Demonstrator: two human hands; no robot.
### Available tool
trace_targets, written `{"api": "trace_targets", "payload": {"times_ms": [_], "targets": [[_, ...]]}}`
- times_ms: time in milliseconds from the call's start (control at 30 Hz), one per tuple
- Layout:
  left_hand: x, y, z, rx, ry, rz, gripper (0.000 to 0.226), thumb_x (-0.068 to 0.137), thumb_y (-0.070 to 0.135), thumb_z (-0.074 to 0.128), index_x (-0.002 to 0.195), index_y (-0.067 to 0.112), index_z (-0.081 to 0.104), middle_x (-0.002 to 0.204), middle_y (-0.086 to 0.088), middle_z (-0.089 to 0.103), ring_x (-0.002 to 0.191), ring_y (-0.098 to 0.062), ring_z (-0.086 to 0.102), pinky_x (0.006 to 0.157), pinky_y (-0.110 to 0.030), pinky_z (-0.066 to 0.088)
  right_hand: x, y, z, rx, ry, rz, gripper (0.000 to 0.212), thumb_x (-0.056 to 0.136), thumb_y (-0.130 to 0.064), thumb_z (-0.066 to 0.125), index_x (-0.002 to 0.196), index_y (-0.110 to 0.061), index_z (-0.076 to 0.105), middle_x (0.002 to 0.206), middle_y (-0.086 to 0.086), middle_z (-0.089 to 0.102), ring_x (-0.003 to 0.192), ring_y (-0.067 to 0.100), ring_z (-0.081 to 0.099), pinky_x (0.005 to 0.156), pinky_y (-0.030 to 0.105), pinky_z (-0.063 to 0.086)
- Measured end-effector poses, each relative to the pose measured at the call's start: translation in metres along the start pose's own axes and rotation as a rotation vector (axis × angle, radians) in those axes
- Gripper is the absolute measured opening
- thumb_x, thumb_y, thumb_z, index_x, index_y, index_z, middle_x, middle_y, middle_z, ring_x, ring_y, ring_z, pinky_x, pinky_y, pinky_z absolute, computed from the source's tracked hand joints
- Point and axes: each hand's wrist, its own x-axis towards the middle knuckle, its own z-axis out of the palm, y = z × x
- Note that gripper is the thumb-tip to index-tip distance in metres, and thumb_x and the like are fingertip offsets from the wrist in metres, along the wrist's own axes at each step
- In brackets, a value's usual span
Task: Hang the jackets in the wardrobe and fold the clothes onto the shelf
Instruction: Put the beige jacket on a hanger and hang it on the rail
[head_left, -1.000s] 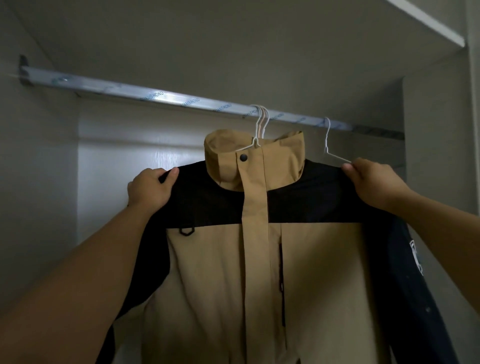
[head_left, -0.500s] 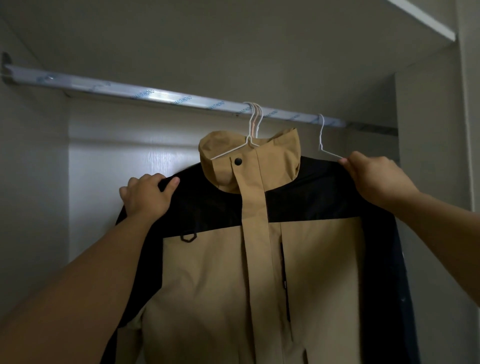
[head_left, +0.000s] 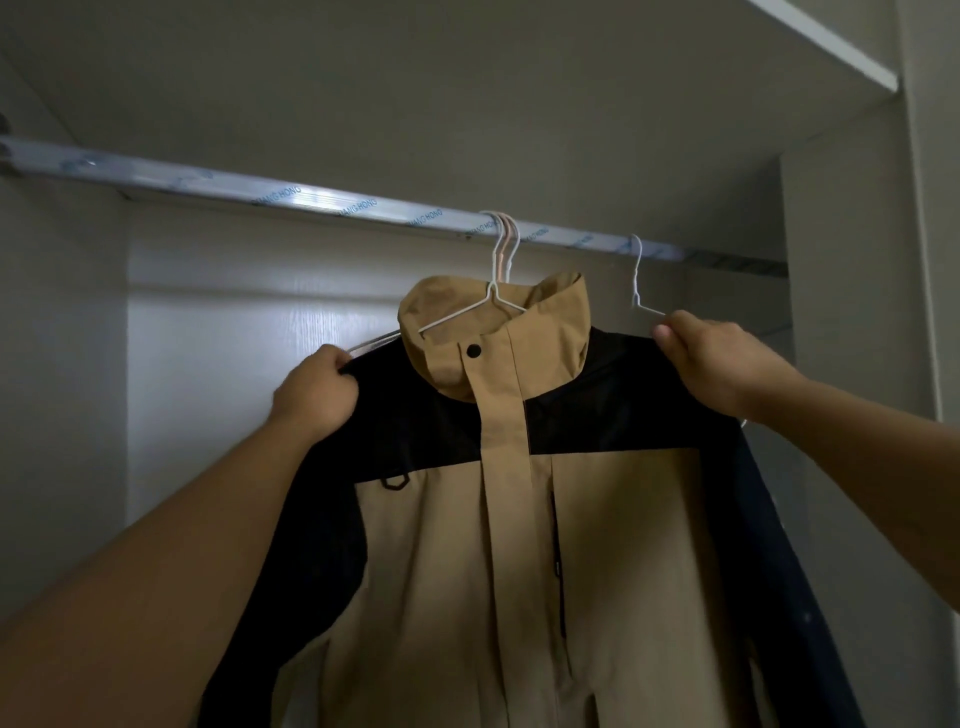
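A tan and black jacket (head_left: 613, 545) hangs on a white wire hanger (head_left: 498, 280) hooked over the silver wardrobe rail (head_left: 291, 200). My left hand (head_left: 317, 395) grips the jacket's black left shoulder, where a bare end of wire sticks out. My right hand (head_left: 717, 364) pinches the right shoulder together with the arm of a second white hanger (head_left: 638, 291), which hooks on the rail further right. A dark navy garment (head_left: 779, 571) hangs behind the jacket on the right.
The wardrobe's back panel (head_left: 234, 374) and left wall enclose the space. A right side panel (head_left: 857, 312) stands close to the navy garment. A white shelf edge (head_left: 826, 47) runs overhead. The rail's left stretch carries no hangers.
My left hand has closed round the left shoulder, with its fingers curled into the fabric instead of lying over it. The hanger wire now shows at the collar and left shoulder. The right hand stays put.
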Motion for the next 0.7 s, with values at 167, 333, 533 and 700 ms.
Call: {"api": "trace_targets", "payload": {"times_ms": [167, 333, 533, 700], "targets": [[0.003, 0.034, 0.006, 0.063, -0.016, 0.11, 0.036, 0.1, 0.04, 0.039, 0.129, 0.03, 0.058, 0.125, -0.009, 0.059, 0.114, -0.033, 0.055, 0.096, -0.045, 0.046, 0.015, -0.038, 0.005, -0.105, 0.0, -0.046, 0.046, 0.103, -0.052, 0.025, 0.122, -0.022, 0.054, 0.117, 0.005, 0.061, 0.103, 0.028, 0.058, 0.086, 0.041, 0.044], [0.004, 0.066, 0.001, -0.245, -0.026, 0.05, 0.041, 0.094, 0.048, 0.029, 0.088, 0.029, 0.064, 0.111, -0.003, 0.068, 0.101, -0.025, 0.059, 0.091, -0.04, 0.045, 0.032, -0.077, 0.011, 0.18, -0.039, 0.081, 0.059, 0.101, -0.061, 0.027, 0.125, -0.017, 0.059, 0.118, 0.01, 0.065, 0.11, 0.029, 0.059, 0.087, 0.036, 0.044], [0.007, 0.102, -0.019, -0.381, -0.089, -0.03, 0.067, 0.069, 0.088, 0.047, 0.085, 0.027, 0.071, 0.09, 0.008, 0.07, 0.085, -0.015, 0.065, 0.082, -0.035, 0.053, 0.062, -0.113, 0.012, 0.483, 0.015, 0.324, 0.058, 0.094, -0.066, 0.043, 0.092, -0.012, 0.065, 0.099, 0.007, 0.061, 0.083, 0.019, 0.059, 0.074, 0.033, 0.045], [0.024, 0.114, -0.028, -0.156, -0.026, -0.093, 0.015, 0.079, 0.022, 0.064, 0.072, 0.009, 0.062, 0.088, -0.009, 0.068, 0.07, -0.025, 0.06, 0.052, -0.028, 0.042, 0.08, -0.121, 0.004, 0.578, 0.088, 0.443, 0.038, 0.096, -0.031, 0.057, 0.124, -0.006, 0.059, 0.123, 0.014, 0.06, 0.105, 0.029, 0.06, 0.084, 0.035, 0.052]]}}
